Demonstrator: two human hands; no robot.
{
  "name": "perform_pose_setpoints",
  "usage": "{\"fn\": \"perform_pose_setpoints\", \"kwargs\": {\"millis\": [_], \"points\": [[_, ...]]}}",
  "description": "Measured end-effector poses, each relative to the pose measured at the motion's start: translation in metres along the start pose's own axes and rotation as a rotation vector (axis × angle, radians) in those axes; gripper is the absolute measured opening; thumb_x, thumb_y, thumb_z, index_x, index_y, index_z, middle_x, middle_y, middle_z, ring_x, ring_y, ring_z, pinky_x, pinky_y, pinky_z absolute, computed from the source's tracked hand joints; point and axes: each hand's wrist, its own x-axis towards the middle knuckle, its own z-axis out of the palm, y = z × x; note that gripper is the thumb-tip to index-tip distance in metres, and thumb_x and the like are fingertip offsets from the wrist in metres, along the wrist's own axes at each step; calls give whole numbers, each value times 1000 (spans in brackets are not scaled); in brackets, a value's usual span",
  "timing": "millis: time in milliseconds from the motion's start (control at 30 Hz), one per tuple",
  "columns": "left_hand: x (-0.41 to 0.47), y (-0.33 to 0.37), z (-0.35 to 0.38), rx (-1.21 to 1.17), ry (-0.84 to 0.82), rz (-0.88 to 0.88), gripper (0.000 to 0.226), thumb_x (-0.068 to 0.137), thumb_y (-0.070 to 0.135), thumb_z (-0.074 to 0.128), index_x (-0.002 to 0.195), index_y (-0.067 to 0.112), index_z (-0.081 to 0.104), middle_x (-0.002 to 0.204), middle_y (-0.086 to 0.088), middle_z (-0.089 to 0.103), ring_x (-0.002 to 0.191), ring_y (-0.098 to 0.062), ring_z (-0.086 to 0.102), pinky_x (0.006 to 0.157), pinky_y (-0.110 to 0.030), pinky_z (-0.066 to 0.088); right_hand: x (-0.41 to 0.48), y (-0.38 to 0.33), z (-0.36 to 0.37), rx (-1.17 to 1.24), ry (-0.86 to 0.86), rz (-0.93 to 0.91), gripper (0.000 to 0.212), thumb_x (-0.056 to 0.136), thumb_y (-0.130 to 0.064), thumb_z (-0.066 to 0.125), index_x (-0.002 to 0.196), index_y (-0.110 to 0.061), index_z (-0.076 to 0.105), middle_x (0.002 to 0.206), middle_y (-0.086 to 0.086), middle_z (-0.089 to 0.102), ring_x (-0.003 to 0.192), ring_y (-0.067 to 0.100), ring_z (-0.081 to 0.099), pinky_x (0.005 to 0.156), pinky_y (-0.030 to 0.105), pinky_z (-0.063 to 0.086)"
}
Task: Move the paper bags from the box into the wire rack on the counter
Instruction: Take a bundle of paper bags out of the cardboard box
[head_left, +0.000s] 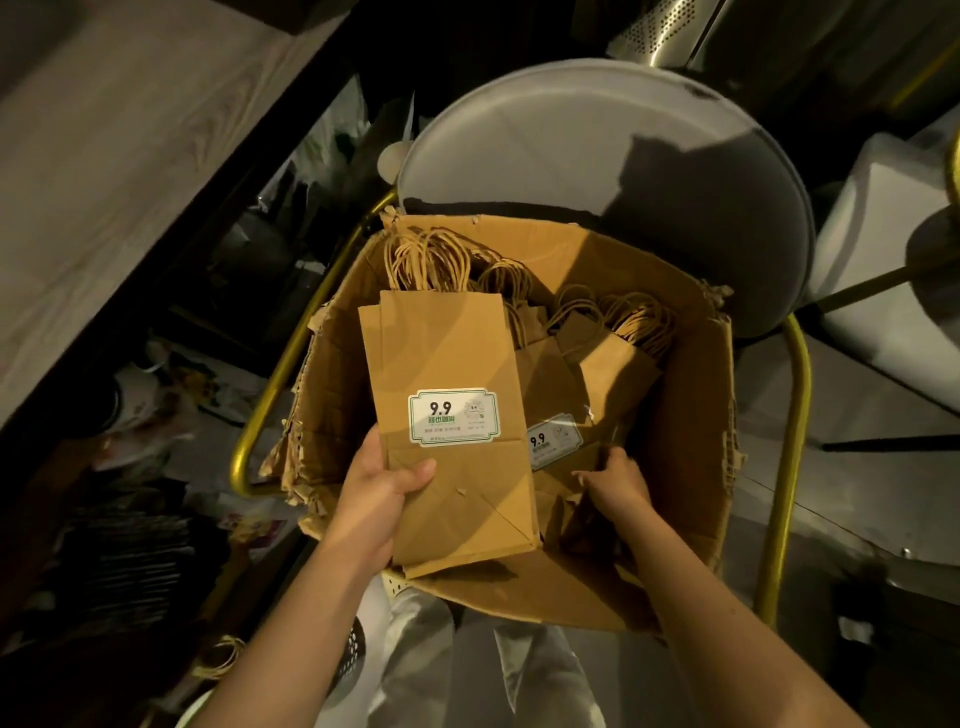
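A wood-grain counter (130, 130) runs across the upper left of the frame, with dark, cluttered shelving below it. The wire rack is nowhere in view, so how many bags have reached it cannot be told. At lower centre, the person's left hand (379, 499) clasps a flat stack of brown paper bags (447, 364), thumb pressed over the front below a white "9.9" label (453, 417). The stack is tilted up over the left side of the torn cardboard box (691, 426). To its right, the right hand (615, 483) reaches into the box, fingers curled on the lower edge of a second bundle (602, 374) that lies inside. More bags with twine handles are heaped toward the box's far wall. The job looks well short of done, with one load in hand and plenty left. The box sits on a round grey chair seat (545, 145) with a brass-coloured frame (789, 415). Pale bins and perforated metal crowd the dim right edge.
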Motion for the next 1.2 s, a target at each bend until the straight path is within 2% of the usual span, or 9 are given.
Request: {"fn": "perform_pose_setpoints", "kwargs": {"millis": [100, 233, 333, 600, 767, 833, 900, 1000, 1200], "points": [[-2, 1, 0, 14, -8, 10, 48, 84, -12, 56, 109, 29, 56, 103, 2, 70, 97, -18, 65, 74, -33, 52, 2, -1, -1, -6, 47, 14, 58, 88, -21, 68, 139, -15, 42, 136, 10, 44, 117, 30, 55, 86, 35, 50], [-2, 0, 2, 34, -1, 14, 48, 84, -10, 57, 110, 29, 54, 105, 1, 69, 98, -18, 65, 74, -32, 51, 2, -4, -8, -10, 96, -18, 55, 89, -25, 67, 138, -17, 45, 137, 9, 44, 124, 30, 49, 99, 41, 46], [-2, 0, 2, 40, -2, 8, 48, 84, -10, 57, 114, 28, 55, 108, -1, 69, 101, -21, 64, 78, -37, 51, -1, -7, -8, 60, 36, -46, 50, 90, -28, 66, 136, -15, 49, 134, 7, 52, 123, 29, 52, 100, 43, 47], [-4, 1, 4, 48, -4, 12, 49, 84, -11, 57, 117, 26, 54, 111, -2, 69, 105, -24, 63, 89, -46, 51, -25, -19, -16, 55, 40, -207, 21, 94, -25, 59, 115, -26, 56, 104, -7, 60, 105, 21, 60, 89, 45, 53], [-6, 4, 7, 56, 13, -3, 49, 84, -9, 58, 114, 30, 54, 109, 1, 68, 105, -23, 62, 91, -47, 49, -54, -30, -43, 70, 164, -383, 23, 98, -27, 51, 118, -39, 53, 92, -21, 56, 84, 2, 57, 68, 26, 45], [-7, 6, 8, 47, 16, -6, 49, 84, -9, 59, 112, 31, 55, 108, 1, 68, 105, -23, 62, 89, -47, 50, -67, -30, -56, 91, 213, -428, 28, 98, -31, 52, 126, -36, 52, 96, -22, 54, 82, -1, 52, 71, 25, 44], [-7, 7, 9, 46, 17, -12, 48, 84, -9, 58, 109, 33, 55, 107, 1, 68, 103, -23, 62, 86, -45, 51, -78, -28, -65, 119, 265, -438, 32, 97, -33, 53, 129, -34, 52, 102, -18, 55, 90, 4, 51, 82, 32, 49], [-8, 8, 13, 42, 4, -25, 47, 85, -8, 58, 109, 33, 56, 108, 1, 69, 105, -24, 62, 91, -50, 49, -91, -21, -73, 224, 349, -458, 24, 95, -33, 55, 118, -41, 53, 98, -23, 55, 94, 5, 54, 88, 43, 52], [-6, 10, 15, 6, 7, -23, 45, 85, -7, 59, 109, 31, 57, 108, 0, 69, 105, -24, 62, 93, -52, 48, -113, -18, -88, 636, 347, -455, 14, 94, -28, 58, 106, -34, 59, 105, -9, 61, 98, 13, 59, 76, 32, 49]]}}
